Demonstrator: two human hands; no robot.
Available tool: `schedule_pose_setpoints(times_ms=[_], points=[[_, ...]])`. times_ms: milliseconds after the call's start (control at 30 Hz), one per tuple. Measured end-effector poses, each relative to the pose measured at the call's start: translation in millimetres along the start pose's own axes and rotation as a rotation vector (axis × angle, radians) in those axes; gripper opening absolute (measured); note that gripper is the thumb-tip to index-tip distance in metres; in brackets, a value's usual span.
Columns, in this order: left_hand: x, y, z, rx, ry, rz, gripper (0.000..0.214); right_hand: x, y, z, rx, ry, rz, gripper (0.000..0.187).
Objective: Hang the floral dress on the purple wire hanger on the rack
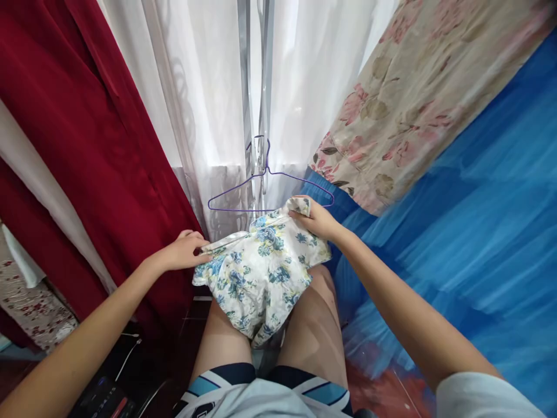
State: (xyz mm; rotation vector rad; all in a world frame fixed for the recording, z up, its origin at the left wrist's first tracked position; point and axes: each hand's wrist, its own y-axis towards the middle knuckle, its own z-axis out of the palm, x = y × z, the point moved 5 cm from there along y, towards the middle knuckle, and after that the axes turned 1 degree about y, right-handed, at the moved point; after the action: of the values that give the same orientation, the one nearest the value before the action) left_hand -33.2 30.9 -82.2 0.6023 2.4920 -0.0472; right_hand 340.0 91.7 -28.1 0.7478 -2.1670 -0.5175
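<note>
A small white garment with blue and yellow flowers (270,273) is spread between my two hands, above my thighs. I cannot tell its exact kind. My left hand (188,251) pinches its upper left edge, with the fingers closed and partly curled out of sight. At the upper right corner, my right hand (315,217) grips the cloth, thumb on the near side. The garment sags in the middle and narrows toward the bottom. Just beyond it hangs a thin purple hanger (235,188) with nothing on it, its lower bar partly behind the cloth.
White curtains (209,81) hang ahead, with grey straps (245,69) down the middle. Dark red drapes (96,151) are on the left. On the right hang a beige floral cloth (383,128) and a blue fabric (470,232). A dark object (104,397) lies at the lower left.
</note>
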Motion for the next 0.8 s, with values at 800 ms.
schedule_pose_setpoints(times_ms=[800], points=[[-10,75,-66.8,-0.614,0.363,0.088,0.034,15,-22,40,0.089,-0.266,0.094,0.024]])
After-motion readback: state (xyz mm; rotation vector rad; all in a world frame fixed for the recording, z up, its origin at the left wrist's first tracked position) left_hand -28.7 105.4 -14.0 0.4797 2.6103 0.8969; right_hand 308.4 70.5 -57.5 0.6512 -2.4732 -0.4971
